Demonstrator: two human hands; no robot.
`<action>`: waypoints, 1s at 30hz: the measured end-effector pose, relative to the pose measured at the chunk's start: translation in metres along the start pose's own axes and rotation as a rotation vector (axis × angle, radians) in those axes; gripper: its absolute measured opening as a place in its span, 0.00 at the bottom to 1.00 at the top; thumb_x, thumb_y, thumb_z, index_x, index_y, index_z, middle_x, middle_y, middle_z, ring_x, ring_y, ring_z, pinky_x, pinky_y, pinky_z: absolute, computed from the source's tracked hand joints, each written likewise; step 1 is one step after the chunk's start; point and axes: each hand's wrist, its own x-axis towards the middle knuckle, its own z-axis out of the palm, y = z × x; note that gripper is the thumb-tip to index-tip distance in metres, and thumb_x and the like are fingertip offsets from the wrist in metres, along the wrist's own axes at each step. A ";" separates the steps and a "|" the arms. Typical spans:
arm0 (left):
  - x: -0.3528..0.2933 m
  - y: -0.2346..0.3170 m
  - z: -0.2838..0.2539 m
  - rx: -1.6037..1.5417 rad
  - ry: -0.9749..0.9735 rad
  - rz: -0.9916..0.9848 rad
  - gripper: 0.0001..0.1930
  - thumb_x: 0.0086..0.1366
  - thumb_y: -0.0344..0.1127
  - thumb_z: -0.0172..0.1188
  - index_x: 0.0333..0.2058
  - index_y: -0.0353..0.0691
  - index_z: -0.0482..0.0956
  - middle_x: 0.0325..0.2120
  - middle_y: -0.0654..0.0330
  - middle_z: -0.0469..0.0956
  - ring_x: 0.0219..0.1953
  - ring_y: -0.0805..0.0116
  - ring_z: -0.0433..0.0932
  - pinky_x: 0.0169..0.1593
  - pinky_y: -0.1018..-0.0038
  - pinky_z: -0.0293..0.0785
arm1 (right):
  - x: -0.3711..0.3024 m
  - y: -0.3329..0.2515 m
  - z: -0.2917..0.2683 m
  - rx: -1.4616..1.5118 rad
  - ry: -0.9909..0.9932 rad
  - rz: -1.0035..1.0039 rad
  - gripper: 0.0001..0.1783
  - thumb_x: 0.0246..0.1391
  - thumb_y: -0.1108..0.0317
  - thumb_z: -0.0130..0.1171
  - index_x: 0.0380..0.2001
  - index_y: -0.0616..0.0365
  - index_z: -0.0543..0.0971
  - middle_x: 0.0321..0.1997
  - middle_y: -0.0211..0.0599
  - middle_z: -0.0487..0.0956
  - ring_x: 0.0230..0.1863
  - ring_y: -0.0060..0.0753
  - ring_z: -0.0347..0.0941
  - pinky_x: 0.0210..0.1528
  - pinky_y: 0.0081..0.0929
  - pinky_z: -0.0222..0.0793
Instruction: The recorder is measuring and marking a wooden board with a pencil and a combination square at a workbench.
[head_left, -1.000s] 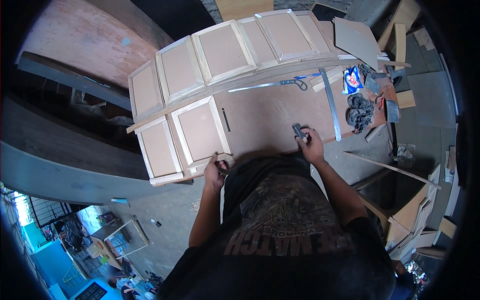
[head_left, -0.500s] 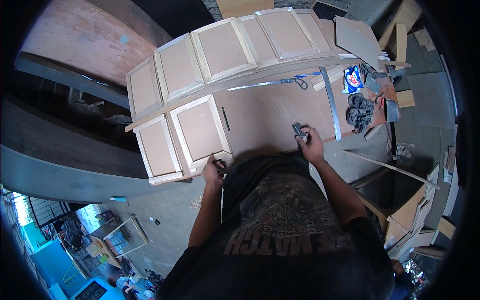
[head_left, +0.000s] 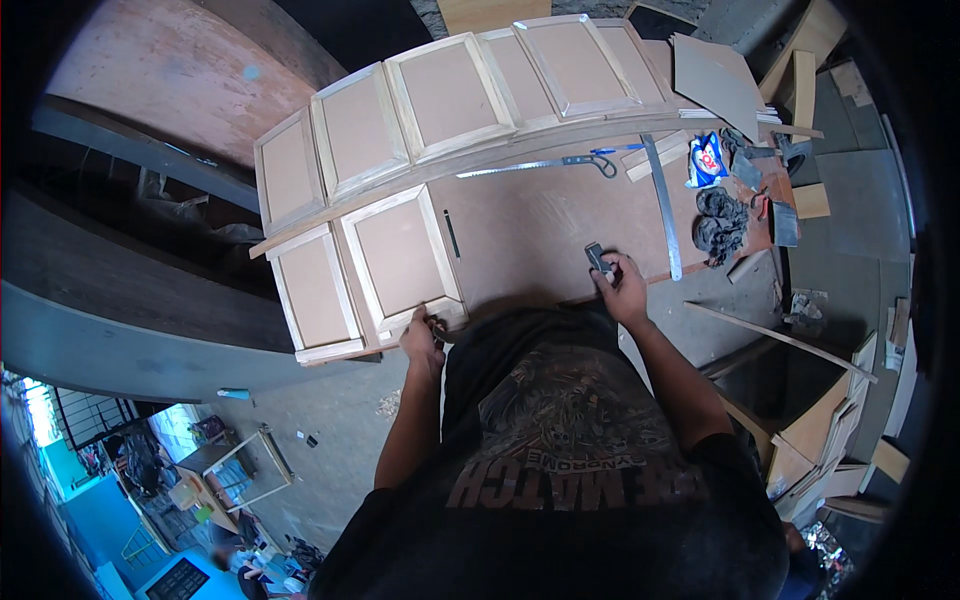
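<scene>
My left hand [head_left: 422,338] is closed at the near edge of a small framed wooden panel [head_left: 397,250], its fingers touching the pale bottom rail. A small dark curved thing [head_left: 438,326] shows at its fingers, too unclear to name. In my right hand [head_left: 625,290] is a small dark grey metal tool [head_left: 597,258], gripped over the bench [head_left: 530,240]; its exact kind does not show. A second framed panel [head_left: 316,288] lies left of the first. On the bench between my hands and the far panels lies a handsaw [head_left: 540,167]. A thin dark strip [head_left: 451,234] rests beside the near panel.
More framed panels [head_left: 447,97] line the back behind a long wooden strip [head_left: 350,202]. At the right lie a metal ruler [head_left: 662,205], a blue-and-white packet [head_left: 707,160], a dark crumpled cloth [head_left: 720,225] and red-handled pliers [head_left: 762,205]. Boards [head_left: 820,430] lean at the lower right.
My left hand has shifted slightly left along the panel's near edge. The right hand holds the grey tool in nearly the same place.
</scene>
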 end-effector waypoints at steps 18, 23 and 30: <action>-0.004 -0.006 0.002 0.068 0.104 0.111 0.17 0.71 0.43 0.71 0.32 0.37 0.79 0.26 0.58 0.77 0.23 0.64 0.75 0.29 0.65 0.77 | -0.001 0.005 0.002 -0.004 0.026 -0.034 0.20 0.58 0.64 0.77 0.52 0.53 0.82 0.37 0.39 0.76 0.35 0.39 0.74 0.40 0.36 0.73; -0.004 -0.007 0.005 0.002 0.149 0.049 0.17 0.74 0.45 0.68 0.37 0.36 0.78 0.28 0.57 0.78 0.24 0.63 0.77 0.28 0.66 0.79 | -0.002 0.004 0.002 0.012 0.030 -0.036 0.20 0.59 0.64 0.77 0.52 0.53 0.82 0.38 0.39 0.76 0.35 0.39 0.74 0.39 0.35 0.73; -0.009 -0.004 0.007 0.016 0.141 0.055 0.19 0.74 0.46 0.70 0.35 0.34 0.78 0.27 0.56 0.79 0.24 0.64 0.79 0.27 0.70 0.82 | -0.001 0.001 0.001 -0.041 0.032 -0.048 0.20 0.59 0.63 0.76 0.52 0.53 0.81 0.38 0.39 0.76 0.36 0.39 0.75 0.40 0.36 0.74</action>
